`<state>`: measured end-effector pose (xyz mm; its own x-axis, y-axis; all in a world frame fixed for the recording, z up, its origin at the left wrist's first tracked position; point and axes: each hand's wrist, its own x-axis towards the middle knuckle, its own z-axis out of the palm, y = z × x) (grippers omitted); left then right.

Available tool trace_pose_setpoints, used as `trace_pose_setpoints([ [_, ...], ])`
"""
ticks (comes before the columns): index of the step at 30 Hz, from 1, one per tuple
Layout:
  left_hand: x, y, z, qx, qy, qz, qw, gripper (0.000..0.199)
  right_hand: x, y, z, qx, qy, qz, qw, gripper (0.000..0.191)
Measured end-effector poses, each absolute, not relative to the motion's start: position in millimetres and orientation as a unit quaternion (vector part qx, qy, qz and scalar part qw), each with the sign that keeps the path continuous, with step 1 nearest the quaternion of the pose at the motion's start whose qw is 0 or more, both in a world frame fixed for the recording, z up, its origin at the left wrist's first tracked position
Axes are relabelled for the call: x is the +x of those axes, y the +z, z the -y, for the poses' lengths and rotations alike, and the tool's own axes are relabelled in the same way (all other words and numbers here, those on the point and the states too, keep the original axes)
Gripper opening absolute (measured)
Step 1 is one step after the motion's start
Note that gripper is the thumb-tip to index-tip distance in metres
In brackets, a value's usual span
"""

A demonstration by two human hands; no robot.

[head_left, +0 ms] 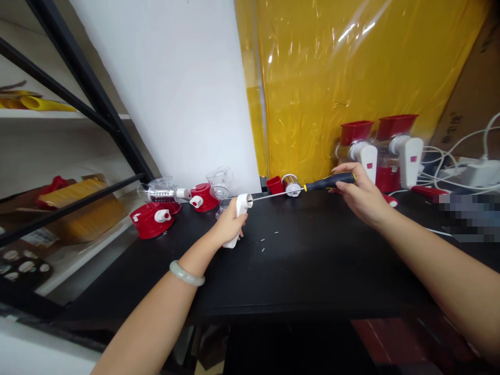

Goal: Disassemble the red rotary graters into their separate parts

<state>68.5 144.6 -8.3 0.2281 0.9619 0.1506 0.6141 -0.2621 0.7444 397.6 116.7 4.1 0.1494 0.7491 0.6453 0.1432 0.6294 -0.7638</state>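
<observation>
My left hand [227,223] is wrapped round a white plastic crank handle [242,204], holding it just above the black table with its round socket facing right. In my right hand [359,192] is a screwdriver [326,182] with a dark blue and yellow grip, held level by the fingers and thumb. Its long shaft points left, and the tip reaches the socket of the white part; how deep it sits I cannot tell. Several tiny pale screws or pins [263,240] lie on the table below.
Red grater bases [151,221] and clear plastic housings stand at the back left. A metal grating drum [291,185] lies behind the screwdriver. Two assembled red-and-white graters [406,156] stand back right, near tangled white cables [445,156]. A black-framed shelf [113,125] borders the left.
</observation>
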Motion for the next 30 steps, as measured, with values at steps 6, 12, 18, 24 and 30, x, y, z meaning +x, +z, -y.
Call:
trace_pose_setpoints([
  [6,70.6,-6.3,-141.3,0.736,0.298,-0.540,0.279,0.050,398.2,7.9,-113.8,-0.368,0.258,0.605,0.658,0.036],
  [12,70.4,-7.7,-141.2,0.738,0.294,-0.539,0.280,0.051,402.7,6.3,-111.9,-0.461,0.152,0.619,0.617,0.032],
  [18,69.8,-6.3,-142.0,0.732,0.296,-0.544,0.286,0.052,401.3,5.6,-117.1,-0.339,0.241,0.620,0.666,0.035],
  [24,70.1,-7.5,-142.2,0.735,0.298,-0.539,0.283,0.050,401.7,9.3,-109.6,-0.480,0.183,0.613,0.599,0.046],
  [30,69.4,-7.3,-142.3,0.730,0.300,-0.543,0.287,0.051,404.7,2.9,-118.9,-0.386,0.180,0.627,0.652,0.027],
])
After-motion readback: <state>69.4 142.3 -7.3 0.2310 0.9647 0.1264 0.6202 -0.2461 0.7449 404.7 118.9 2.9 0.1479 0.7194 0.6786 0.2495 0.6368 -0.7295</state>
